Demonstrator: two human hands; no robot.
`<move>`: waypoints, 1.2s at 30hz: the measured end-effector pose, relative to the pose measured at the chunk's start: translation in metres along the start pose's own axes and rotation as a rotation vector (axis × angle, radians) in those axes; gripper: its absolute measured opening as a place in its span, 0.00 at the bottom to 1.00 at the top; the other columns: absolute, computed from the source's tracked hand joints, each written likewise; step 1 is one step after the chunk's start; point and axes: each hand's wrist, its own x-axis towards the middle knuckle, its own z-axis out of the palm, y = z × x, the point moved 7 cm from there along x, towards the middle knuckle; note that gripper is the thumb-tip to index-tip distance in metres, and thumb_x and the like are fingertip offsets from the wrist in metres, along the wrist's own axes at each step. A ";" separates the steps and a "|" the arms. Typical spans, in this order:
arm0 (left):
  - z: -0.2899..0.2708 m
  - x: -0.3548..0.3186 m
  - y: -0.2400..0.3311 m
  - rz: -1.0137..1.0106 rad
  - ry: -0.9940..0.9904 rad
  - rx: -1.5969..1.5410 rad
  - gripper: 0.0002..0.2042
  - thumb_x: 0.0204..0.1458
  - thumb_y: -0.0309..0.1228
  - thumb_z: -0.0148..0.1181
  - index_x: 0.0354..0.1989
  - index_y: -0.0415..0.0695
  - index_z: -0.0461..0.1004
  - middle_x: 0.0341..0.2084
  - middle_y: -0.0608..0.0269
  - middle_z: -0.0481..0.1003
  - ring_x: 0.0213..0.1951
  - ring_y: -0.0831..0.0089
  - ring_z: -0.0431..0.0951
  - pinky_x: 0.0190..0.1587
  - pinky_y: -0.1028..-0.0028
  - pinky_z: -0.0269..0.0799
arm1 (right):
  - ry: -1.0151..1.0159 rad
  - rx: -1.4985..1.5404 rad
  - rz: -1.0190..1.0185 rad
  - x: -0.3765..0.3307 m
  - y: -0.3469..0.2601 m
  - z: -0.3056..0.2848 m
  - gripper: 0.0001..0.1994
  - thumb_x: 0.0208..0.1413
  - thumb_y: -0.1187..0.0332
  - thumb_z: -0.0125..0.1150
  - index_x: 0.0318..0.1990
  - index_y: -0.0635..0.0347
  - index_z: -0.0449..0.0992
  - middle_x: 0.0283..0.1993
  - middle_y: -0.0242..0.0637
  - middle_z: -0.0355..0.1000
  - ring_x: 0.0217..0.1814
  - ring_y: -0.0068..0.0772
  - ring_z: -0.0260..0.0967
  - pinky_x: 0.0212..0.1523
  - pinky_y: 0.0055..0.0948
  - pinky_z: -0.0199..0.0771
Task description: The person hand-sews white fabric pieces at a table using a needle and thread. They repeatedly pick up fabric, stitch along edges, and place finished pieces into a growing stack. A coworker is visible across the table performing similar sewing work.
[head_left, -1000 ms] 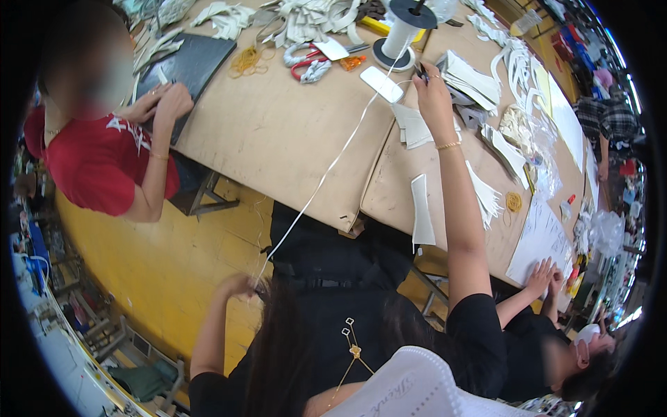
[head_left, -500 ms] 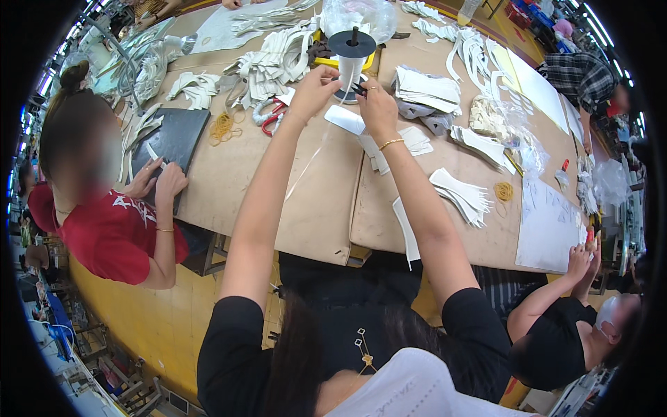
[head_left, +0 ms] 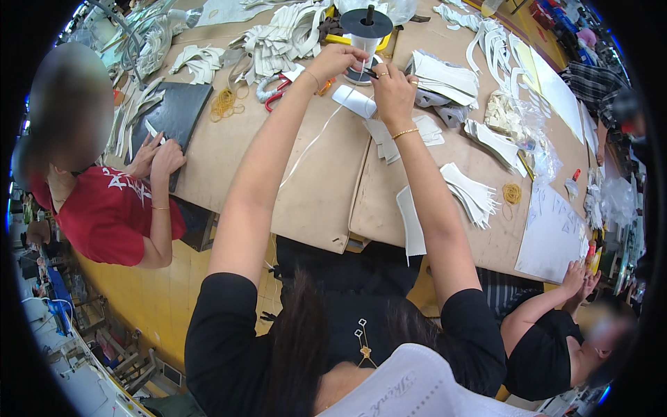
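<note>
At the far middle of the table stands a large spool (head_left: 365, 46) with black end discs and white narrow tape wound on it. Just in front of it, my left hand (head_left: 336, 61) is closed, its fingertips pinching the loose tape (head_left: 310, 144), which trails down across the table toward me. My right hand (head_left: 394, 92) is closed around a small black tool (head_left: 373, 73) that looks like thread snips, its tips close to the left fingertips. Fingers partly hide the tool. Below the hands lies a white shiny card-like piece (head_left: 354, 101).
Stacks of cut white strips lie left (head_left: 278, 43) and right (head_left: 445, 78), with another bundle (head_left: 470, 194) nearer. Red-handled scissors (head_left: 276, 94) and rubber bands (head_left: 224, 104) are left. A person in red (head_left: 104, 215) works with a blade on a dark board (head_left: 186, 115); another person (head_left: 549, 333) sits right.
Both hands have shifted slightly right in view along with the whole scene. My left fingers now reach closer to the right hand, and the black tool's tips are less visible.
</note>
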 end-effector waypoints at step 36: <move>-0.006 -0.022 0.016 0.158 0.032 0.000 0.16 0.55 0.43 0.66 0.43 0.45 0.84 0.33 0.68 0.83 0.34 0.80 0.81 0.38 0.77 0.71 | -0.009 0.493 -0.127 0.055 0.027 0.024 0.17 0.52 0.72 0.68 0.51 0.47 0.81 0.43 0.38 0.75 0.42 0.44 0.77 0.41 0.38 0.77</move>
